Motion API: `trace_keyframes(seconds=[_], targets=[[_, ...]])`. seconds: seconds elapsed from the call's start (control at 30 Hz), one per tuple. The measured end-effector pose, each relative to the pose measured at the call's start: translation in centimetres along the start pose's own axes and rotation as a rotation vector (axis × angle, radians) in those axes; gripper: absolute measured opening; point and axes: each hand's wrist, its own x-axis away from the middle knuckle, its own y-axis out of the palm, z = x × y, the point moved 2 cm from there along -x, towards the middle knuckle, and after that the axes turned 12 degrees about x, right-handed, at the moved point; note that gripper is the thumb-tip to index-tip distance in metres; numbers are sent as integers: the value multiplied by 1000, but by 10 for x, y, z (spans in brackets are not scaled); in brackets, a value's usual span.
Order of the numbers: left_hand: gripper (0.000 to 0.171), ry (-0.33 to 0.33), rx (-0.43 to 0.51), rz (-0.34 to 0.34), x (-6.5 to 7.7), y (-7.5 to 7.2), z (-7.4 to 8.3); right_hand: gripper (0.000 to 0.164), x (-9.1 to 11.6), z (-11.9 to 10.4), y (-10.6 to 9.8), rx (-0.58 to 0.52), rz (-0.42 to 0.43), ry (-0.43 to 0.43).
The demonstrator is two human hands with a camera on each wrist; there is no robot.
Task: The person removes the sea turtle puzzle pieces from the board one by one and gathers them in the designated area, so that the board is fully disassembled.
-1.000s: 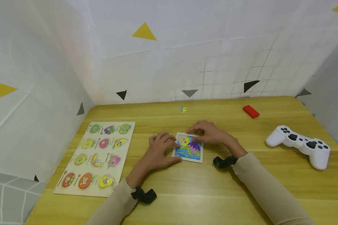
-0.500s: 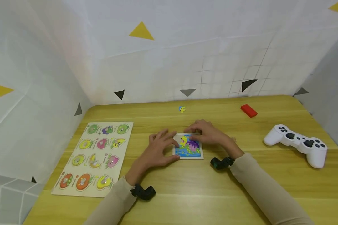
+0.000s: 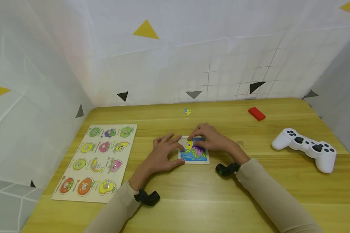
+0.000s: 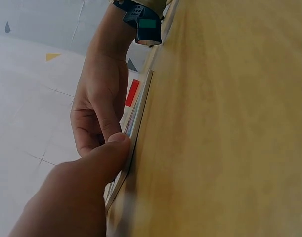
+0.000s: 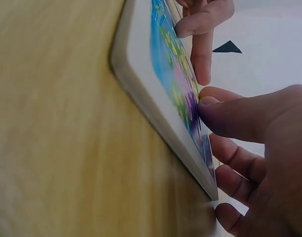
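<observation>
A small framed jigsaw puzzle (image 3: 193, 158) with a yellow-headed, purple-shelled animal lies at mid-table; its upper left corner shows bare backing. My left hand (image 3: 160, 157) is spread at its left side, the thumb on the frame near the lower corner and the index finger on the picture. From the upper right, my right hand (image 3: 210, 137) holds the puzzle: the thumb (image 5: 230, 116) presses the picture, the index finger reaches across its top, and the other fingers curl at the far edge. Beyond lies a loose yellow-and-blue puzzle piece (image 3: 188, 112).
On the left lies a wooden fruit puzzle board (image 3: 100, 155) with several knobbed pieces. A red block (image 3: 256, 114) sits at the back right, and a white game controller (image 3: 304, 145) is at the right. White patterned cloth (image 3: 163, 71) borders the table's back.
The right index finger has shifted left over the picture, towards the yellow head. The puzzle has turned slightly and now sits straighter. The left hand stays almost in place.
</observation>
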Motion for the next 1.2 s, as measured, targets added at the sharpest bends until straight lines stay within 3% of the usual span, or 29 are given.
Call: trace_keyframes(seconds=[0.7, 1.2], targets=[[37, 5, 14, -1, 0, 0, -3, 37, -3, -5, 4, 33, -30, 3], [41, 34, -6, 3, 0, 0, -1, 36, -3, -6, 4, 37, -63, 27]])
